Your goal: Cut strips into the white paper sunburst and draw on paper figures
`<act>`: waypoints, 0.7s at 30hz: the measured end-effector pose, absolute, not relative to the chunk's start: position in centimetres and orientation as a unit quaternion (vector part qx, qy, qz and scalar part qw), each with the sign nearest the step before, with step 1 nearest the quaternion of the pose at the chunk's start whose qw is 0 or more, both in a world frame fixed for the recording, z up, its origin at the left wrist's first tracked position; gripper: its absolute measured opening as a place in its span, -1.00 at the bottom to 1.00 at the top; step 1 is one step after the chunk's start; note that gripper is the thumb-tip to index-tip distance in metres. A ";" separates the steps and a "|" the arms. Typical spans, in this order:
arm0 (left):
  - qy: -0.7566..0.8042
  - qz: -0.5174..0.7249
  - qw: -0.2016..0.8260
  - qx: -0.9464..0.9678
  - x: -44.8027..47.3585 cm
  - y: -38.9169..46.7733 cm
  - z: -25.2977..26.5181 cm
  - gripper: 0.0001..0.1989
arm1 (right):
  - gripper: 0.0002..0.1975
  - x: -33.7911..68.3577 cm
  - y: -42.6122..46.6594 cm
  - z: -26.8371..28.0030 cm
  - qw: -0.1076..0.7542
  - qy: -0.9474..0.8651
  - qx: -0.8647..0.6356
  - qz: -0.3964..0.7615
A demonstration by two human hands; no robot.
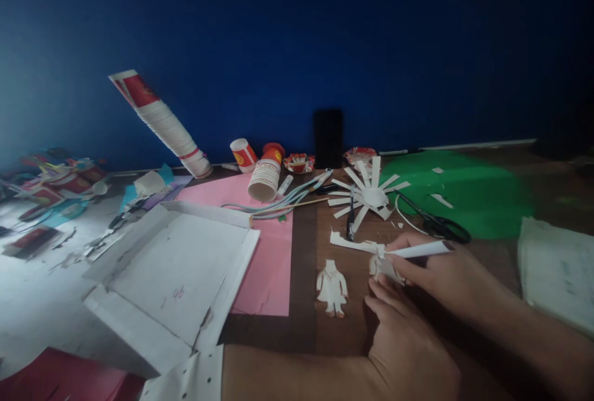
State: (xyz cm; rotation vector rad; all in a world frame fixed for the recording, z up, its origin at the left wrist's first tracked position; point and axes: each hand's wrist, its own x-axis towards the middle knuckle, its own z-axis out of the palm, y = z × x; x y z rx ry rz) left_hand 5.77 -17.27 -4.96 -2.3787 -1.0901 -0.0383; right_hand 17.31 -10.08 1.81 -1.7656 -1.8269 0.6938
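My right hand point(440, 271) is closed around a white pen point(422, 249), its tip angled left over a small paper cutout point(387, 268). With its fingertips on that cutout, my left hand point(408, 342) holds it against the brown table; the fingers hide part of it. Left of my hands lies a second cutout, a white paper figure point(331, 289) shaped like a body in a coat with arms and legs. A thin white paper scrap point(350, 242) stretches leftward from just beyond the held cutout.
Beyond my hands are a sliced paper cup point(372, 197) spread like a star, black scissors point(445, 228), and green paper point(464, 190). At left, an open white box point(185, 265) overlaps pink paper point(273, 271). A tall cup stack point(162, 125) leans toward the blue wall point(278, 36).
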 end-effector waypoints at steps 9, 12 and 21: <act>-0.415 -0.037 0.243 -0.876 5.7 -17.3 -4.9 -0.56 | -0.82 17.4 -10.1 1.9 0.246 -0.671 -0.650 0.257; -0.418 -0.023 0.247 -0.874 5.9 -17.5 -5.4 -0.55 | -0.82 17.4 -10.2 2.0 0.245 -0.667 -0.655 0.258; -0.410 -0.021 0.245 -0.878 5.7 -17.3 -4.6 -0.58 | -0.81 17.4 -10.0 1.9 0.241 -0.665 -0.656 0.262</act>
